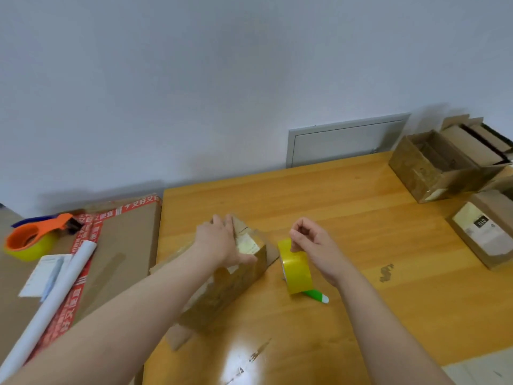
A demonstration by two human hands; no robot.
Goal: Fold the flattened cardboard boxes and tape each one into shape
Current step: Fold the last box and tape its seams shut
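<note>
Hands are held apart over a wooden table [361, 207]. At far left, an orange tape dispenser [33, 237] is seen on a large carton [125, 245]. The left hand [219, 240] is pressed, fingers extended, on the folded cardboard box [238, 287] mid-table, apparently to keep its flaps closed, while the yellow tape roll [295, 269], stood on edge just beside it, is pinched at the top by the right hand [313, 245], seemingly to free the tape's end. Assembled boxes [427, 168] are gathered at right.

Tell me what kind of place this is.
Probably a small packing station, in an office or home: a cardboard box and yellow tape roll on a wooden table, an orange tape dispenser at left, more folded boxes at far right.
</note>
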